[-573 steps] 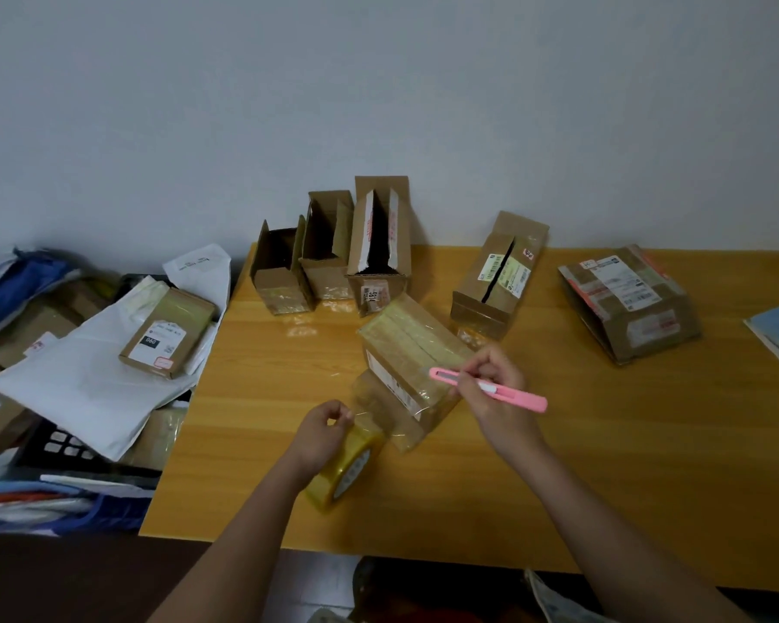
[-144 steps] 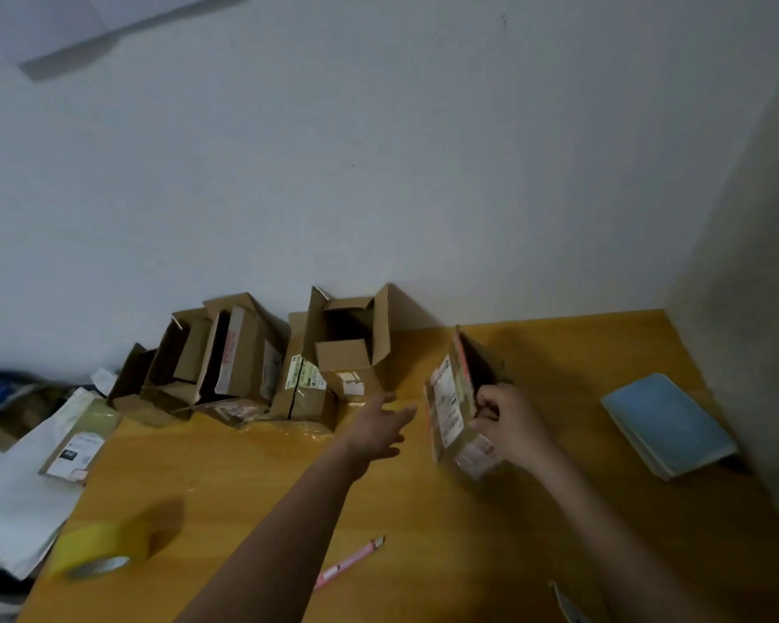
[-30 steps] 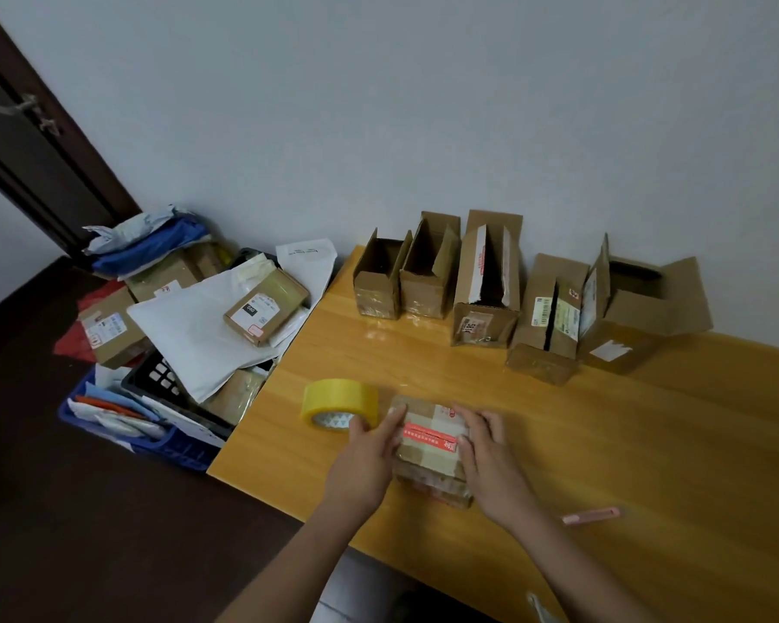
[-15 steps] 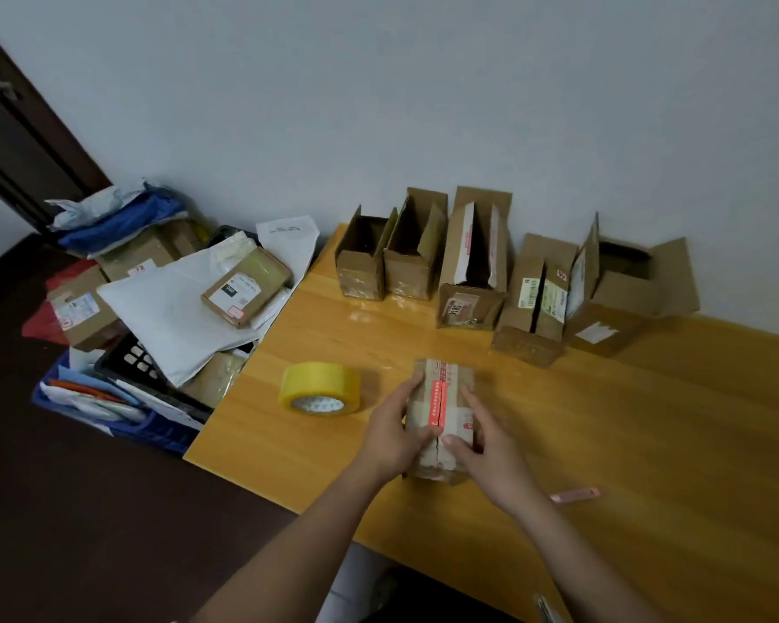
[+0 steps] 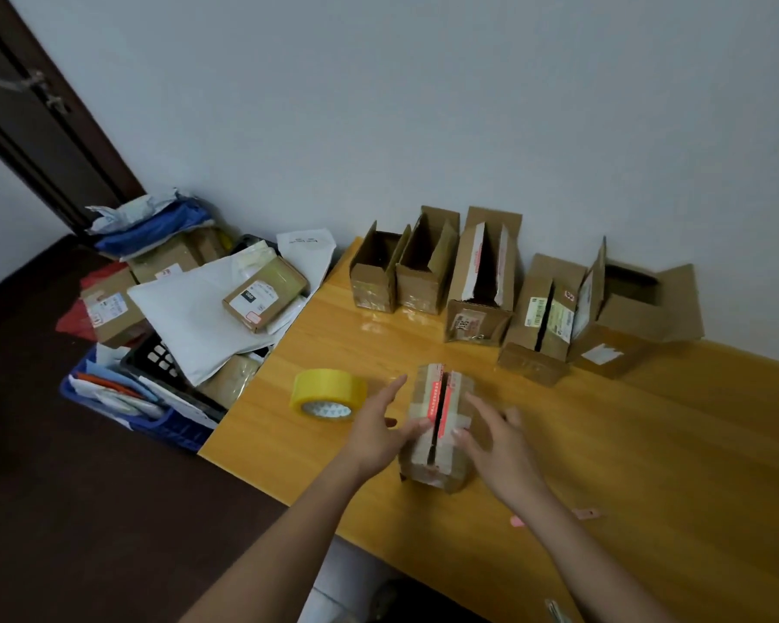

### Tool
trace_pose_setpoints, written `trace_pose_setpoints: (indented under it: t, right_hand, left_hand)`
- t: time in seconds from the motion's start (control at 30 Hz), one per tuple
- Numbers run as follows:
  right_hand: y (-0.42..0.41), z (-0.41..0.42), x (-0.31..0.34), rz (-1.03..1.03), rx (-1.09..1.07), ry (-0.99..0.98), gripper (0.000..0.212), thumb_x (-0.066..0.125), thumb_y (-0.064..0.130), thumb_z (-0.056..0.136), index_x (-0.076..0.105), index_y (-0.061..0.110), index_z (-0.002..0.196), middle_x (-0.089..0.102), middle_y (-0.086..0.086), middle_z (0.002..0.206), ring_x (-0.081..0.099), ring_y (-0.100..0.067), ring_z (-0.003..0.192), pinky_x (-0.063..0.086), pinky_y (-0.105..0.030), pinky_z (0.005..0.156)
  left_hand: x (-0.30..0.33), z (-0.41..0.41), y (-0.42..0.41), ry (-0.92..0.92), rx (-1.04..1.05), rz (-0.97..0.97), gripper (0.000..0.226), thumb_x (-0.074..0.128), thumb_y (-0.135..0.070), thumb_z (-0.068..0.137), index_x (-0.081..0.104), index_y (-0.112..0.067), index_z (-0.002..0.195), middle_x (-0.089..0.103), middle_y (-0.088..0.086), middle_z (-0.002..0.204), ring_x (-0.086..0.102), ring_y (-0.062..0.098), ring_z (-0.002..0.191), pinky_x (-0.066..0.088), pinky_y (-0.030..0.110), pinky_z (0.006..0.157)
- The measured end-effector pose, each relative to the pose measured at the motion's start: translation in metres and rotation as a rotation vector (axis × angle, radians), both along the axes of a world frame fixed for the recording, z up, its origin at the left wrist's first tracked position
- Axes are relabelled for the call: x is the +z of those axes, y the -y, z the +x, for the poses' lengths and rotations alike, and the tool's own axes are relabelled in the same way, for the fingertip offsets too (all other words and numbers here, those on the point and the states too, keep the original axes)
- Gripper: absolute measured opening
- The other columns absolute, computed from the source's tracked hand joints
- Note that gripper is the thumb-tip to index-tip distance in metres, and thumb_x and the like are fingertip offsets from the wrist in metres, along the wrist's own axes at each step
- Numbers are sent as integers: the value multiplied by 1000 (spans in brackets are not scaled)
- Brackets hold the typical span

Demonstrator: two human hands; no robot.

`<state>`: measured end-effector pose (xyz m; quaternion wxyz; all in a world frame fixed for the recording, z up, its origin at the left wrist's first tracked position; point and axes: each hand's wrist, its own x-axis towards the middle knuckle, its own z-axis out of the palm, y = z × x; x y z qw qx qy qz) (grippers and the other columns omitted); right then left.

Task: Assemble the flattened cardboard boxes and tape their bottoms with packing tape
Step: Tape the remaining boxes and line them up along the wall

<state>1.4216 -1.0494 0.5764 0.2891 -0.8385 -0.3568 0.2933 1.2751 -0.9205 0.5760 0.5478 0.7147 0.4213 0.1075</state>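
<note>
A small cardboard box (image 5: 439, 420) stands on the wooden table (image 5: 648, 442), its two top flaps folded in with a dark gap and red-printed tape along the seam. My left hand (image 5: 378, 431) is at the box's left side, only its thumb touching the flap, fingers spread toward the yellow packing tape roll (image 5: 327, 393). My right hand (image 5: 500, 445) lies with its fingertips pressing on the right flap. A pink cutter (image 5: 588, 513) lies behind my right forearm, mostly hidden.
Several assembled open boxes (image 5: 482, 281) stand in a row along the wall at the back of the table. Left of the table, a pile of white mailers (image 5: 199, 312) and parcels tops a blue crate (image 5: 167, 427). A dark door (image 5: 41, 105) is far left.
The box has been turned so its seam runs away from me. My left hand has opened and come off the box's side; my right hand stays on the flap.
</note>
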Motion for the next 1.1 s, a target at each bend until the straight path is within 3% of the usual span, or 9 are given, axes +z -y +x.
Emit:
trace_pose_setpoints:
  t: [0.2, 0.33, 0.43, 0.63, 0.8, 0.9, 0.97, 1.03, 1.1]
  right_hand:
    - [-23, -5, 33, 73, 58, 163, 47, 55, 33, 96, 42, 33, 142, 37, 5, 113, 32, -13, 114, 38, -28, 94]
    - [-50, -26, 52, 211, 103, 156, 38, 57, 20, 95, 52, 27, 133, 38, 8, 111, 39, -13, 114, 38, -28, 99]
    - [-77, -48, 62, 256, 135, 137, 33, 56, 16, 96, 56, 25, 128, 40, 6, 115, 46, -11, 102, 36, -25, 95]
    - [-141, -83, 46, 106, 11, -74, 31, 47, 12, 100, 56, 26, 127, 46, 4, 128, 52, -7, 96, 47, -27, 92]
    - [-162, -99, 1, -159, -110, -233, 46, 41, 7, 100, 42, 19, 144, 48, -7, 143, 52, -23, 123, 43, -25, 89]
    - [-166, -106, -21, -223, -231, -338, 47, 38, 10, 101, 38, 19, 148, 50, -7, 141, 57, -20, 105, 46, -22, 70]
    - [-167, -112, -35, -222, -332, -447, 44, 34, 10, 103, 40, 18, 146, 55, -7, 122, 55, -16, 83, 40, -23, 59]
    - [-169, -118, -49, -216, -422, -537, 42, 32, 11, 104, 41, 16, 145, 55, -9, 119, 54, -18, 84, 44, -27, 66]
    - [-171, -124, -61, -217, -460, -598, 42, 33, 16, 105, 42, 17, 146, 52, -9, 135, 54, -23, 108, 49, -35, 90]
  left_hand:
    - [17, -43, -22, -154, 157, 67, 54, 66, -26, 92, 46, -22, 142, 48, 6, 139, 58, 19, 111, 47, 27, 82]
    - [12, -66, -53, -261, 208, 161, 43, 59, -19, 95, 50, -16, 137, 51, 11, 137, 55, 26, 118, 50, 37, 88]
    - [5, -72, -80, -306, 152, 236, 45, 58, -19, 96, 46, -17, 140, 44, 9, 142, 49, 27, 123, 42, 28, 86]
    - [-18, -76, -130, -354, -125, 264, 56, 57, -36, 96, 38, -19, 146, 39, 3, 150, 40, 20, 135, 36, 34, 109]
    - [-36, -81, -149, -293, -249, 30, 66, 56, -48, 93, 34, -20, 148, 36, 2, 151, 36, 24, 138, 34, 37, 111]
    - [-45, -99, -169, -301, -236, -135, 70, 62, -54, 87, 43, -14, 141, 44, 4, 145, 46, 23, 127, 43, 37, 100]
    - [-50, -117, -182, -298, -234, -262, 72, 66, -56, 84, 47, -12, 138, 50, 5, 138, 52, 21, 120, 44, 29, 90]
    - [-54, -130, -190, -285, -245, -351, 63, 67, -55, 83, 54, -14, 130, 57, 6, 130, 58, 19, 113, 47, 27, 85]
    - [-51, -132, -188, -264, -272, -383, 37, 64, -43, 90, 61, -17, 116, 63, 4, 117, 62, 15, 102, 48, 25, 82]
